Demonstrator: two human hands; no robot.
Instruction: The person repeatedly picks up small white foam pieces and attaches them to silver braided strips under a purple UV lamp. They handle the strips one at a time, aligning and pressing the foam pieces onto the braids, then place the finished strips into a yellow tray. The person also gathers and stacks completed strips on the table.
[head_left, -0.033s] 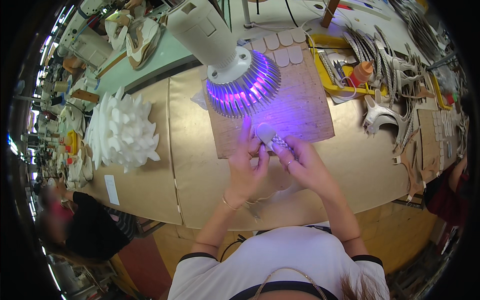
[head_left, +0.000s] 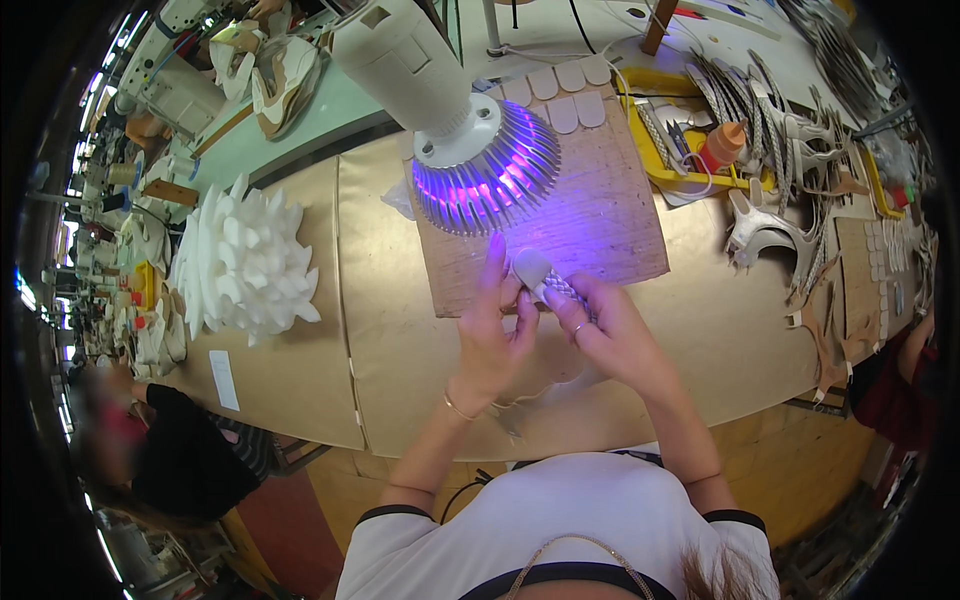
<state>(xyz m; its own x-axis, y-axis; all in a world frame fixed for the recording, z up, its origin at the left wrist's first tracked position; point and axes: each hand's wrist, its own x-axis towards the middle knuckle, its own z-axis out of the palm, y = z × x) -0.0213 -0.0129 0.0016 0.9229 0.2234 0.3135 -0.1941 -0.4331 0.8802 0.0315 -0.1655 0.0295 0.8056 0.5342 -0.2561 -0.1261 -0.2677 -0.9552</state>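
In my right hand (head_left: 605,330) is a braided strap (head_left: 563,287) with a rounded, pale tab (head_left: 531,266) at its end, pinched between thumb and fingers. My left hand (head_left: 490,330) is beside the tab's left edge. Its index finger points up toward the lamp, while the thumb and another finger curl together near the tab. What those fingers grip, if anything, is hidden. Just above both hands hangs a lamp (head_left: 485,165) with a finned metal head, casting violet light. Beneath them lies a brown board (head_left: 620,225).
Rounded pale tabs (head_left: 565,113) line the board's far edge. To the right are a yellow tray (head_left: 650,178) with an orange-capped bottle (head_left: 722,147) and piled straps (head_left: 790,130). A spiky white foam piece (head_left: 245,265) and paper slip (head_left: 224,379) lie left. A person (head_left: 195,450) sits at left.
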